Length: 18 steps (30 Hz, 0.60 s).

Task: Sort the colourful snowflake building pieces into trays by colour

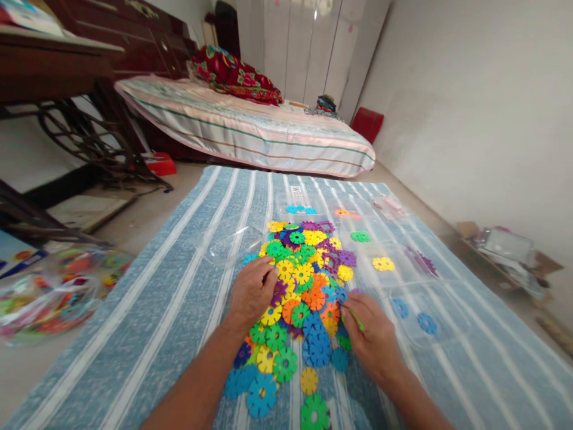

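Observation:
A heap of flat plastic gear-shaped discs (pixel 304 286) in yellow, green, orange, blue and purple lies on a blue-and-white striped cloth (pixel 170 310). My left hand (pixel 251 291) rests knuckles-up on the heap's left edge, fingers curled onto the discs. My right hand (pixel 373 337) sits at the heap's right side, fingers pinched on a green disc (pixel 357 321). Clear plastic trays hold sorted discs: yellow (pixel 384 263), green (pixel 360 236), blue (pixel 427 323), purple (pixel 421 260), light blue (pixel 299 209), orange (pixel 344 212).
An empty clear tray (pixel 230 242) lies left of the heap. A clear bag of coloured pieces (pixel 54 292) sits on the floor at left. A striped mattress (pixel 250 128) lies beyond the cloth, a dark wooden table (pixel 54 77) at far left, clutter (pixel 505 251) along the right wall.

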Tool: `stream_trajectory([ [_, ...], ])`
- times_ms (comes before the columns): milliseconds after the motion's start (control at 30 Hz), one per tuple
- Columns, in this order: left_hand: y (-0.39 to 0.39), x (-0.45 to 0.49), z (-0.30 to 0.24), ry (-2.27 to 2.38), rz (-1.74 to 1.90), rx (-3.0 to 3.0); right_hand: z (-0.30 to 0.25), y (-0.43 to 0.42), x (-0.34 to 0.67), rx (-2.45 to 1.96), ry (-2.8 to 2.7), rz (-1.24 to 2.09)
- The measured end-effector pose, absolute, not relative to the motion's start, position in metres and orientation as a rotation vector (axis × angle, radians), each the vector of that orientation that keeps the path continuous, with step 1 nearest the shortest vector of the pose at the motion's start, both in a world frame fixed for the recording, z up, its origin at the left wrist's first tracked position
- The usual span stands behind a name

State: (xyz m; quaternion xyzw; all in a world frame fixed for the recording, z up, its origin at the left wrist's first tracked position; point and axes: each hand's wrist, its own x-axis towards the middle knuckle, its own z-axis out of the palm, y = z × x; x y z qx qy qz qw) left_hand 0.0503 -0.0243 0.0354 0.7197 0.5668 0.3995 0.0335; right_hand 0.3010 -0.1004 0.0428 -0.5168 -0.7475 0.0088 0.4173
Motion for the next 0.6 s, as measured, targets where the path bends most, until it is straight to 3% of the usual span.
stream_trajectory([
  [600,-0.033,0.072,0.053,1.789,1.112,2.133,0.017,-0.132,0.300,-1.197,-2.024,-0.040],
])
